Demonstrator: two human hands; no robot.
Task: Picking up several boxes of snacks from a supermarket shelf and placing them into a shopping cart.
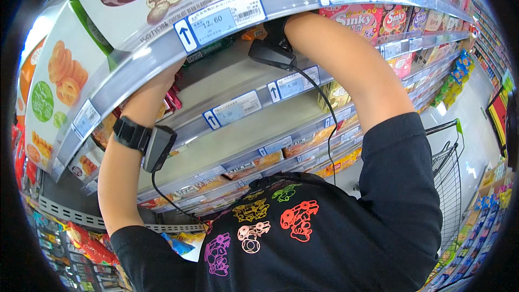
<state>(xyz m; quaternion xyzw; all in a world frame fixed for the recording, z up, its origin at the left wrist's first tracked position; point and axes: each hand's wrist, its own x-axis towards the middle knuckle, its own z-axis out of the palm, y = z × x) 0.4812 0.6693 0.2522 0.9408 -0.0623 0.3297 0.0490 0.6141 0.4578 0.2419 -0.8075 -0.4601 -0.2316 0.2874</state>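
Both my arms reach in under the edge of an upper shelf (pixel 162 63). Only the back of my left hand (pixel 167 76) shows, beside red shiny packets (pixel 173 97); its fingers are hidden behind the shelf edge. A black strap (pixel 131 133) with a small device (pixel 160 149) and cable is on the left wrist. My right hand is out of view behind the same edge, past a black wrist strap (pixel 277 32) with a similar device (pixel 271 54). Near that wrist lie an orange packet (pixel 253 33) and a dark green packet (pixel 209 50). What either hand holds cannot be seen.
Large biscuit boxes (pixel 61 85) stand on the upper shelf. Lower shelves bear price labels (pixel 233 109), a pale yellow box (pixel 337 96) and biscuit packs (pixel 310 142). Pink Sinky boxes (pixel 352 18) are at the right. A wire shopping cart (pixel 448 170) stands in the aisle, lower right.
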